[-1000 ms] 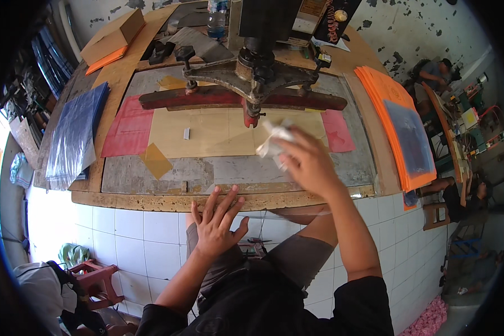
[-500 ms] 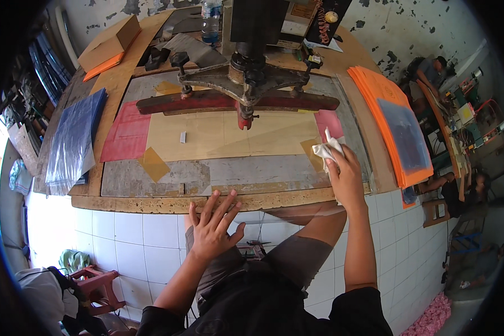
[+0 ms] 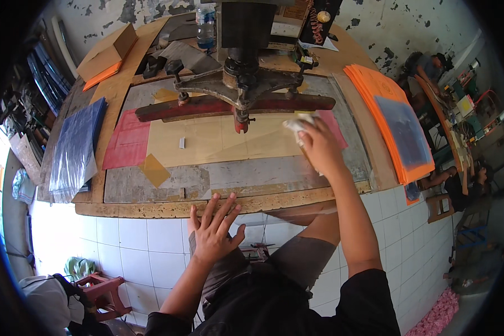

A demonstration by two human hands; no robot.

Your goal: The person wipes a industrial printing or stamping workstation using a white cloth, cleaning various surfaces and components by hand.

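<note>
My right hand (image 3: 321,144) grips a crumpled white cloth (image 3: 297,124) over the right end of a cream sheet (image 3: 207,141). That sheet lies on a grey metal plate (image 3: 229,178) set into the workbench, with a red-pink sheet (image 3: 127,140) showing at its left end and more pink at its right. My left hand (image 3: 213,232) rests with spread fingers on the bench's front wooden edge (image 3: 151,209), holding nothing. Above the cream sheet hangs a press head with a red-and-black crossbar (image 3: 207,106). A small white piece (image 3: 182,143) lies on the sheet's left part.
Clear-wrapped blue sheets (image 3: 75,148) lie on the bench's left, near a cardboard box (image 3: 107,51). An orange stack (image 3: 381,112) with a blue sheet on top lies at the right. A water bottle (image 3: 205,28) stands behind. Two people (image 3: 431,66) sit far right.
My right hand has moved left and slightly away from me with the cloth, from the sheet's right end inward. My left hand has stayed on the front edge.
</note>
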